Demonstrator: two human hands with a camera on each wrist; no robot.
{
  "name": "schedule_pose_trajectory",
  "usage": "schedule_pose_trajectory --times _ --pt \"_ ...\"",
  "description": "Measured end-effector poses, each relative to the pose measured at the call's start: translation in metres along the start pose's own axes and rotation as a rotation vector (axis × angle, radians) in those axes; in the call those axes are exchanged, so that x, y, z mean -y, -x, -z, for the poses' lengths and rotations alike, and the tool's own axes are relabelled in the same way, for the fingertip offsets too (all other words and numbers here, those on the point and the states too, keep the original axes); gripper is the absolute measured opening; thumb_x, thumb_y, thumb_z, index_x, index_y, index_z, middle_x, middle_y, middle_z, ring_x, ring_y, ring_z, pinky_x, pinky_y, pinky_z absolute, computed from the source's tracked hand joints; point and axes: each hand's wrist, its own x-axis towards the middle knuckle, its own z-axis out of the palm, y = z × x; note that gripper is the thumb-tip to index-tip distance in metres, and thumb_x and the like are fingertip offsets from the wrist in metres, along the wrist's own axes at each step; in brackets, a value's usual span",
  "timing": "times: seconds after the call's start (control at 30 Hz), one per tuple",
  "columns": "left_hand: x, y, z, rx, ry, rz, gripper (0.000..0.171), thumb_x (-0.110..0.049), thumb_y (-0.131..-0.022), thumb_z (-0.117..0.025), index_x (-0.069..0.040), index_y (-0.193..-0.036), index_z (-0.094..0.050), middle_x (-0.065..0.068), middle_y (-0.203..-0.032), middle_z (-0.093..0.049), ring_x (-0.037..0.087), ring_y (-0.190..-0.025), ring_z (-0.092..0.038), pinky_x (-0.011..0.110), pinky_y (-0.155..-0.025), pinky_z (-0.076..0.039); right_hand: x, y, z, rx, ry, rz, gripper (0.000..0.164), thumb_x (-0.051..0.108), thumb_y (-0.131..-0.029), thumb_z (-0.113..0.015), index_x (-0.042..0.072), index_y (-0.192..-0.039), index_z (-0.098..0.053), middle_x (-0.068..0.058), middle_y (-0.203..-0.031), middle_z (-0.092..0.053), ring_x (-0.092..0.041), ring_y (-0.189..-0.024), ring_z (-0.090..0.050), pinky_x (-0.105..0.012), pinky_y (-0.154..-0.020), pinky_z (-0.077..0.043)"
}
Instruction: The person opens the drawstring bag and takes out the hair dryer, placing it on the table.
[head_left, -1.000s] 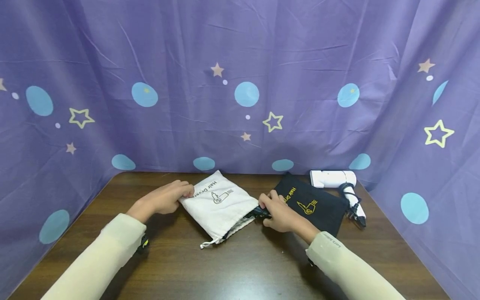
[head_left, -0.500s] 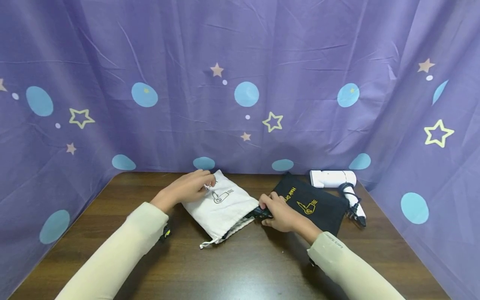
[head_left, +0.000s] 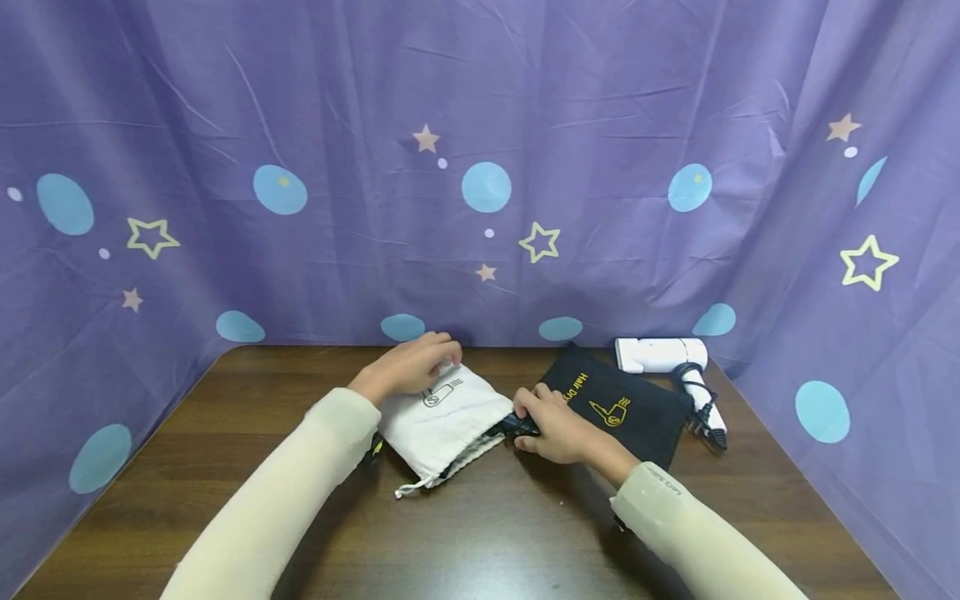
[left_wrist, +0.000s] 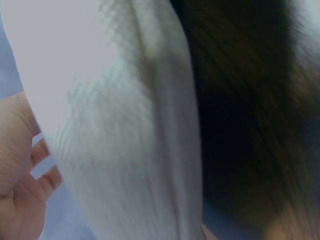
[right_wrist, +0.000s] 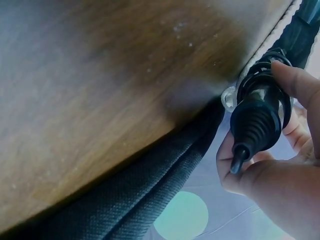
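A white drawstring pouch (head_left: 438, 425) with a printed hair dryer lies on the table, its mouth toward the near right. Out of that mouth sticks the handle end of a black hair dryer (head_left: 517, 425), its body hidden inside. My right hand (head_left: 553, 427) grips this end; in the right wrist view thumb and fingers hold it, with a ribbed black plug (right_wrist: 255, 122) beside them. Over the pouch's far left corner is my left hand (head_left: 412, 364), fingers loosely bent. White cloth (left_wrist: 115, 125) fills much of the left wrist view and hides its fingertips.
A black pouch (head_left: 637, 417) with yellow print lies flat, partly under my right forearm in the head view. Behind its right side rests a white hair dryer (head_left: 660, 355) with a black cord round the handle. The purple curtain (head_left: 487, 275) stands along the table's far edge.
My left hand has left the white pouch's left corner and moved right and away across it to the far corner. The right hand keeps its hold; the view has shifted slightly.
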Motion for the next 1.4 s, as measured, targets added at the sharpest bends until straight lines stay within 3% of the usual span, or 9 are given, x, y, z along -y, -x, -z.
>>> schedule_pose_trajectory --times 0.2,0.47,0.67,1.0,1.27,1.4 --pt "-0.001 -0.011 -0.007 0.041 0.013 -0.014 0.034 0.009 -0.093 -0.056 -0.016 -0.116 -0.064 0.001 -0.114 -0.062 0.023 -0.108 -0.057 0.043 -0.092 -0.048 0.001 -0.002 -0.001 -0.003 0.021 -0.004 0.036 0.016 -0.087 -0.081 0.015 -0.100 -0.047 -0.006 -0.102 -0.046 -0.025 -0.089 -0.041 -0.038 -0.074 -0.033" --pt "0.001 -0.016 -0.014 0.099 -0.049 -0.027 0.024 0.006 -0.093 -0.057 -0.017 -0.092 -0.053 -0.003 -0.086 -0.051 0.019 -0.083 -0.048 0.038 -0.078 -0.041 0.002 -0.004 -0.002 -0.014 0.022 -0.004 0.034 0.014 -0.085 -0.078 0.015 -0.097 -0.046 -0.006 -0.099 -0.044 -0.025 -0.086 -0.038 -0.037 -0.072 -0.030" --pt "0.002 -0.010 -0.012 0.101 -0.060 -0.016 0.021 0.005 -0.095 -0.056 -0.015 -0.093 -0.052 -0.001 -0.086 -0.045 0.019 -0.080 -0.043 0.037 -0.076 -0.037 0.002 -0.006 -0.004 -0.016 0.017 -0.033 0.031 0.013 -0.086 -0.075 0.015 -0.098 -0.046 -0.006 -0.100 -0.043 -0.026 -0.085 -0.036 -0.037 -0.072 -0.028" --pt "0.004 -0.004 -0.013 0.126 -0.109 -0.013 0.016 -0.002 -0.102 -0.050 -0.017 -0.104 -0.050 0.001 -0.093 -0.046 0.021 -0.080 -0.046 0.036 -0.072 -0.043 0.002 -0.008 -0.004 -0.009 0.014 -0.056 0.030 0.014 -0.086 -0.075 0.016 -0.096 -0.046 -0.006 -0.100 -0.043 -0.026 -0.086 -0.036 -0.037 -0.072 -0.028" --pt "0.010 0.009 -0.008 0.164 -0.086 0.047 0.013 -0.004 -0.104 -0.044 -0.016 -0.104 -0.046 0.002 -0.092 -0.043 0.022 -0.079 -0.039 0.035 -0.071 -0.036 -0.004 -0.007 -0.003 -0.008 0.017 -0.051 0.031 0.014 -0.086 -0.074 0.016 -0.095 -0.044 -0.006 -0.102 -0.043 -0.026 -0.086 -0.036 -0.038 -0.071 -0.028" --pt "0.013 0.013 -0.008 0.132 -0.062 0.038 0.015 0.000 -0.101 -0.044 -0.014 -0.103 -0.048 0.002 -0.090 -0.042 0.021 -0.078 -0.037 0.034 -0.071 -0.034 -0.006 -0.006 -0.002 -0.011 0.019 -0.056 0.031 0.014 -0.085 -0.074 0.015 -0.095 -0.044 -0.006 -0.101 -0.043 -0.026 -0.085 -0.035 -0.038 -0.071 -0.027"
